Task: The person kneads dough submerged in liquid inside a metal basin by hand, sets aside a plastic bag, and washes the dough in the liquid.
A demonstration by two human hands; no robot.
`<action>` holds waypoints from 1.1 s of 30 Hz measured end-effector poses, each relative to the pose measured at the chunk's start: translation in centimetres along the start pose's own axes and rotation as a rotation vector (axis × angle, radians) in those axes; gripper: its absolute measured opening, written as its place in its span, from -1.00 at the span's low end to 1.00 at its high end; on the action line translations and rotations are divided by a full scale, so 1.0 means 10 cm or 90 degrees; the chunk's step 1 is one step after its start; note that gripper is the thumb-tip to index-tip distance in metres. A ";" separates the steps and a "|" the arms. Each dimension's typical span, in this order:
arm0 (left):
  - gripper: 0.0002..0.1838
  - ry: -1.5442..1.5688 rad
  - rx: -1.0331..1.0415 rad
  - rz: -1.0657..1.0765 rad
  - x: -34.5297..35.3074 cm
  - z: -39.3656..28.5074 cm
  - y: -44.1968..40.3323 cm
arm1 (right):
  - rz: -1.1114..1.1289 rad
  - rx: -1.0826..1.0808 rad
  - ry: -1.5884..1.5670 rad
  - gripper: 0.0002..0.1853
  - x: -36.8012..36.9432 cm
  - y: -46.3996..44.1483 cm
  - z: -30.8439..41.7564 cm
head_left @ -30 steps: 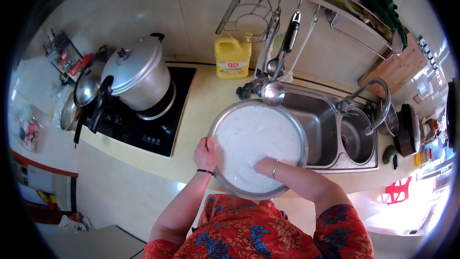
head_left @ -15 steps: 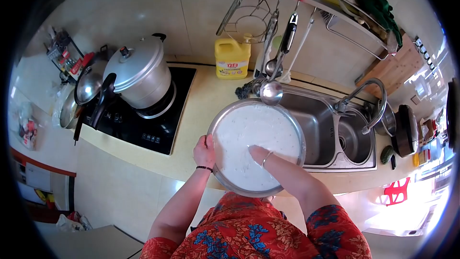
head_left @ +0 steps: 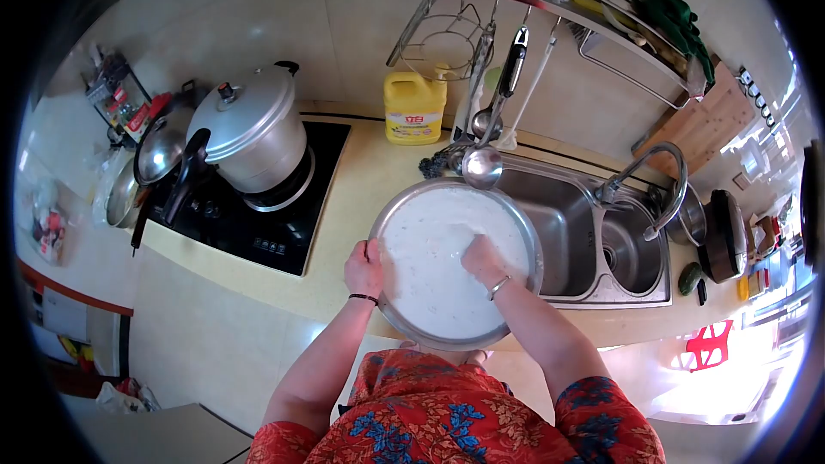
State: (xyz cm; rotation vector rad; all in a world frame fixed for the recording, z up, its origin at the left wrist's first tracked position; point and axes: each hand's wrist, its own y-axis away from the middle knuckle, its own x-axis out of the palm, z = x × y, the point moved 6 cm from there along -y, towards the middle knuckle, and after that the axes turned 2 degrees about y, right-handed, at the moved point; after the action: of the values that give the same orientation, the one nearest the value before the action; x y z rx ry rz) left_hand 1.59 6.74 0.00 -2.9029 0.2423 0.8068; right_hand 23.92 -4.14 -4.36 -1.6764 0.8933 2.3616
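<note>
A wide round metal basin [head_left: 453, 344] is full of milky white liquid [head_left: 419, 292] with small bits and bubbles on its surface. My left hand [head_left: 364, 269] grips the basin's left rim, thumb on top. Right of the basin's middle, my right hand [head_left: 484, 259] dips into the liquid. Its fingers are under the surface, so their shape is hidden; the back of the hand and the braceleted wrist stay above.
Right of the basin is a double steel sink [head_left: 559, 232] with a curved faucet [head_left: 679, 180]. A ladle [head_left: 482, 167] hangs just behind the rim. A yellow jug [head_left: 414, 107] stands by the wall. On the left, a large pot [head_left: 253, 133] sits on a black cooktop [head_left: 284, 232].
My right hand has moved right and slightly away from me through the liquid, and more of it shows above the surface. The left hand keeps its place on the rim.
</note>
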 end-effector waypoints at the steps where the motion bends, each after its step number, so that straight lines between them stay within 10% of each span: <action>1: -0.61 0.000 -0.005 -0.004 -0.01 -0.01 0.01 | 0.004 0.051 -0.115 -0.69 -0.17 0.10 0.01; 7: -0.62 -0.018 0.004 0.012 -0.02 -0.04 0.00 | -0.186 0.059 -0.678 -0.45 -0.58 0.20 0.04; 9: -0.62 -0.015 0.008 0.006 -0.02 -0.02 0.00 | -0.005 0.311 -0.715 -0.36 -0.55 0.40 0.03; 12: -0.62 -0.017 0.010 -0.002 -0.02 0.00 0.00 | 0.040 0.252 -1.045 -0.39 -0.58 0.50 0.10; 16: -0.61 -0.023 0.005 0.005 -0.01 0.00 0.00 | 0.230 -0.150 -1.039 -0.45 -0.29 0.25 0.03; 18: -0.61 -0.028 0.004 0.003 -0.01 -0.01 0.00 | 0.023 -0.178 -0.755 -0.56 -0.49 0.35 0.02; 33: -0.61 -0.043 -0.003 0.010 0.01 0.04 -0.02 | -0.096 0.118 -0.761 -0.61 -0.35 0.28 -0.22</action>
State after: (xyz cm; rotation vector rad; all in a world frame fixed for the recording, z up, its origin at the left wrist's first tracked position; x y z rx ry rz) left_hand 1.52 6.96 -0.35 -2.8757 0.2565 0.9061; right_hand 25.89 -6.76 -0.56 -0.0844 0.6296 2.4207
